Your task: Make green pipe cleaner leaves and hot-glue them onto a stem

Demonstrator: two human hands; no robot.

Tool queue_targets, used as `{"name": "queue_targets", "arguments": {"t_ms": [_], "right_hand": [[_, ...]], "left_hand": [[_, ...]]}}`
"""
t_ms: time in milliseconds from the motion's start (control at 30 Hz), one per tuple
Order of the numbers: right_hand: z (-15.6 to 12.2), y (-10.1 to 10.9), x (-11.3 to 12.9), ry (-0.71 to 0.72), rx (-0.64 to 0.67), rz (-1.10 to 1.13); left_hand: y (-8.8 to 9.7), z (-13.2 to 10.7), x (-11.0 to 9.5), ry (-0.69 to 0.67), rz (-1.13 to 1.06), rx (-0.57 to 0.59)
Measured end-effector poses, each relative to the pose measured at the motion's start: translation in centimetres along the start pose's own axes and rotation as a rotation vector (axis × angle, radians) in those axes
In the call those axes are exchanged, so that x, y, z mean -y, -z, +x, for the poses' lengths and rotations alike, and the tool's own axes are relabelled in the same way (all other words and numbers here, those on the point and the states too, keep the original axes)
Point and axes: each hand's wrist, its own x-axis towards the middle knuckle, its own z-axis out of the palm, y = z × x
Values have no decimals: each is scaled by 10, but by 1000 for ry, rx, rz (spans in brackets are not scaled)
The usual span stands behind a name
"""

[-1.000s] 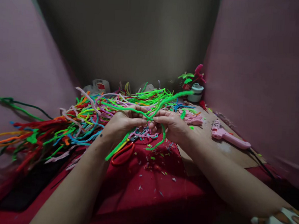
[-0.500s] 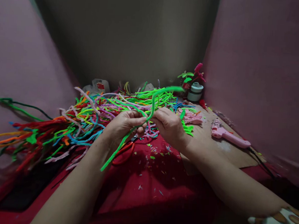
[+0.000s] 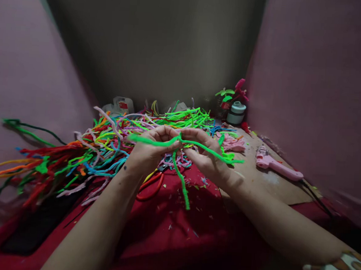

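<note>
Green pipe cleaners [image 3: 182, 183] cross between my two hands, their fuzzy ends spreading left, right and down toward me. My left hand [image 3: 151, 147] pinches them near the crossing, with one end reaching over its fingers to the left. My right hand [image 3: 204, 153] closes on them from the other side, and another end lies across its thumb side. How the strands join is partly hidden by my fingertips. Just below my left hand, red-handled scissors [image 3: 151, 186] lie on the red cloth [image 3: 162, 235].
Many-coloured pipe cleaners [image 3: 100, 146] are heaped left and behind. On the right, a pink glue gun [image 3: 278, 165] rests on cardboard [image 3: 253, 188]. A pale lidded jar [image 3: 236, 112] stands at the back. A dark phone-like slab [image 3: 37, 228] lies front left, among scraps.
The green pipe cleaners have turned: the end that rose upward now points sideways, and one hangs toward me. My right hand has rolled, bringing its thumb into view.
</note>
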Motion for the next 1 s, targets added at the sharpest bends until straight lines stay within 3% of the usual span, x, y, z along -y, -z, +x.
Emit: {"name": "queue_targets", "arguments": {"t_ms": [133, 267, 367, 600, 800, 1000], "right_hand": [[0, -4, -1, -155, -8, 266], [3, -6, -6, -211, -32, 316], [6, -6, -14, -226, -72, 386], [9, -4, -22, -496, -93, 682], [10, -4, -17, -594, -93, 731], [10, -4, -16, -639, -157, 666]], "left_hand": [[-2, 2, 3, -55, 60, -92], [-8, -2, 6, -161, 248, -149], [-9, -5, 6, -190, 440, -153], [-1, -3, 8, -236, 679, -138], [-1, -4, 5, -328, 817, -133], [-3, -6, 6, -523, 1020, -48]]}}
